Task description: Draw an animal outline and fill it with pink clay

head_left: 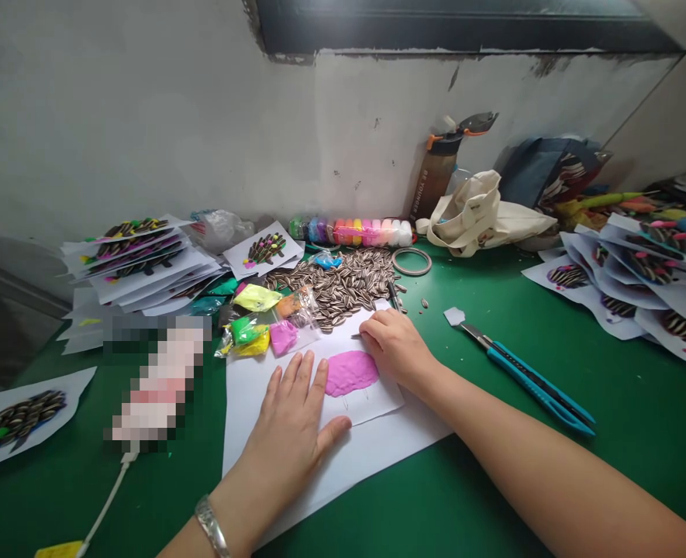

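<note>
A flattened pink patch of modelling clay (351, 373) lies on a small white paper (371, 407), with short pencil lines drawn below it. Under that paper is a larger white sheet (241, 418). My left hand (290, 407) rests flat on the papers, fingers stretched, its index finger at the clay's left edge. At the clay's upper right, my right hand (392, 341) is closed with its fingers pinched. A small dark pointed tip sticks out from them to the left; its kind cannot be made out. Just behind this hand lies a dark pen-like thing (395, 296).
Striped sunflower seeds (348, 287) are heaped behind the papers, beside bagged coloured clay (255, 298). A blue utility knife (537, 384) lies right, near a tape roll (411, 262). Stacks of seed pictures (139, 267) flank both sides. A bottle (436, 174) stands against the wall.
</note>
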`<state>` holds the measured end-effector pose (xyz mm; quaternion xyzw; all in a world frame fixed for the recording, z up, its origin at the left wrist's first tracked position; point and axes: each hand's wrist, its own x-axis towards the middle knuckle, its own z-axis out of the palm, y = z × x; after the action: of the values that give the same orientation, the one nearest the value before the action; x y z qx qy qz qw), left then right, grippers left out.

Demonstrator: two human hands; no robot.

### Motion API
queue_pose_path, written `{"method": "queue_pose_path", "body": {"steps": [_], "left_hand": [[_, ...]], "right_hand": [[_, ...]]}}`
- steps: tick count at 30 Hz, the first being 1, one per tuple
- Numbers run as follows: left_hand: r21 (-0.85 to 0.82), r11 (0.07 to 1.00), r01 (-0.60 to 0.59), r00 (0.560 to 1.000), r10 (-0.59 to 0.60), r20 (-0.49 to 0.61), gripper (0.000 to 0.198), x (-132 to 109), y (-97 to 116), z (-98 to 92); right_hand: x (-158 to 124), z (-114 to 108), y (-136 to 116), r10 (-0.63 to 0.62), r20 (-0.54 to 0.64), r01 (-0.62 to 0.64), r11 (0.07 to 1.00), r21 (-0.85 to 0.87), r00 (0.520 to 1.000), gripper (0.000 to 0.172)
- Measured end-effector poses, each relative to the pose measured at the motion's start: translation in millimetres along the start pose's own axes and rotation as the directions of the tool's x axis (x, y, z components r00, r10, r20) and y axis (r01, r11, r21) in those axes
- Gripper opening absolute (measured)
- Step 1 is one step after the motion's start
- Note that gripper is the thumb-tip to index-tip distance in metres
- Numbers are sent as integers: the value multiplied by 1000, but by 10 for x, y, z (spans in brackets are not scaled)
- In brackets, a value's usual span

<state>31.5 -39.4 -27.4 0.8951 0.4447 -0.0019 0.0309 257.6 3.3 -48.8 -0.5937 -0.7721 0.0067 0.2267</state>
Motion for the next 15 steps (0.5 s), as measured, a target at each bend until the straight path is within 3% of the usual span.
{"method": "queue_pose_path", "body": {"steps": [15], "left_hand": [[84,996,19,999,-15,-50,70,-2,2,87]], "right_hand": [[4,10,10,-3,-6,3,1000,8,1000,18]]}}
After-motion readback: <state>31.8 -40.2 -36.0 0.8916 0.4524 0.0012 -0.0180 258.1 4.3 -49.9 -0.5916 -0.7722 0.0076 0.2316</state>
